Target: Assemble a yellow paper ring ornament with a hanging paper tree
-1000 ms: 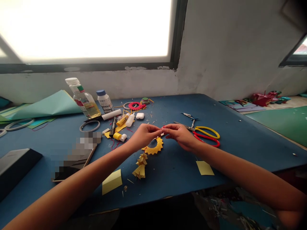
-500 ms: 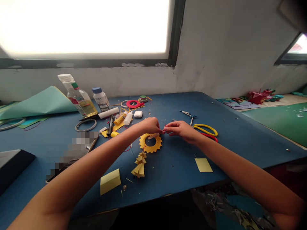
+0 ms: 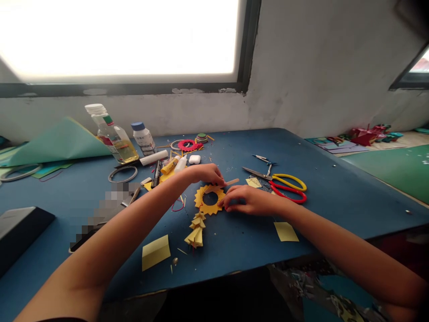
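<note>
A yellow ring of folded paper with a pointed edge lies flat on the blue table. From its lower side trails a string of folded paper pieces, ending in a cone shape. A wooden craft stick crosses the top of the ring. My left hand is closed in a pinch on this stick, its fingertips pointing down. At the ring's right edge, my right hand has its fingers curled against the folded paper. Scissors with yellow and red handles lie open beyond my right hand.
Yellow paper pieces lie near the front edge. Glue bottles, a black marker and a white earbud case lie further back. Behind them stand a glass bottle and a blue-capped bottle.
My right hand has moved down and left, from a reddish thread near my left fingertips to the ring's edge. The scissor blades and the stick's right end now show.
</note>
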The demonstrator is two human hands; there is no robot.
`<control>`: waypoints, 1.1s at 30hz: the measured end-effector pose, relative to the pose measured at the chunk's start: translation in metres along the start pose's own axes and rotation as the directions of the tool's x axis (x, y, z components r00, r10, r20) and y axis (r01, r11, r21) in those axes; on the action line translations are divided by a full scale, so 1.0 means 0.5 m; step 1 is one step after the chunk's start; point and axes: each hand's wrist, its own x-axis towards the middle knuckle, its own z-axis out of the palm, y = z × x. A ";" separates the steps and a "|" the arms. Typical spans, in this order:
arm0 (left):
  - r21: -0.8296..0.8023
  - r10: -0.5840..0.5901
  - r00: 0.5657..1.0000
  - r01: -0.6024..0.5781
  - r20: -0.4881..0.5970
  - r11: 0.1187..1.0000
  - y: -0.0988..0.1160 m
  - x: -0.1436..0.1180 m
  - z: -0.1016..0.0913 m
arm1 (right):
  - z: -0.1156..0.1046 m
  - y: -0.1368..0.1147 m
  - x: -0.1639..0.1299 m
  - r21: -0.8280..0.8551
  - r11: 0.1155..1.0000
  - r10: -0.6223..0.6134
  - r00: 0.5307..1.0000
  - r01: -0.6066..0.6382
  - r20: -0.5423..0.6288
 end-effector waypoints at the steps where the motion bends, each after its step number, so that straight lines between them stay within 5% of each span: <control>1: -0.027 0.004 1.000 -0.004 0.002 1.000 -0.001 -0.003 -0.003 | 0.001 -0.002 0.000 -0.007 1.000 0.010 1.000 -0.010 0.009; 9: -0.272 -0.055 0.998 0.041 -0.045 0.962 -0.038 -0.037 -0.030 | -0.008 -0.001 -0.003 0.001 1.000 0.023 0.998 -0.023 0.055; 15: -0.425 -0.118 0.991 0.133 0.060 0.896 -0.068 -0.071 -0.020 | -0.011 0.023 0.007 0.290 0.938 0.183 0.982 -0.190 0.049; 19: -0.399 -0.143 0.989 0.124 -0.019 0.909 -0.074 -0.092 -0.015 | 0.005 0.031 0.033 0.476 0.796 0.481 0.869 -0.374 -0.121; 23: -0.358 -0.204 0.963 0.130 -0.178 0.925 -0.095 -0.096 -0.010 | 0.020 0.028 0.062 0.593 0.653 0.657 0.742 -0.471 -0.134; 28: -0.342 -0.240 0.934 0.143 -0.263 0.929 -0.115 -0.092 -0.002 | 0.030 0.030 0.085 0.616 0.605 0.711 0.691 -0.505 -0.131; 33: -0.438 -0.279 0.933 0.157 -0.229 0.885 -0.099 -0.104 -0.006 | 0.032 0.034 0.089 0.619 0.597 0.710 0.695 -0.510 -0.113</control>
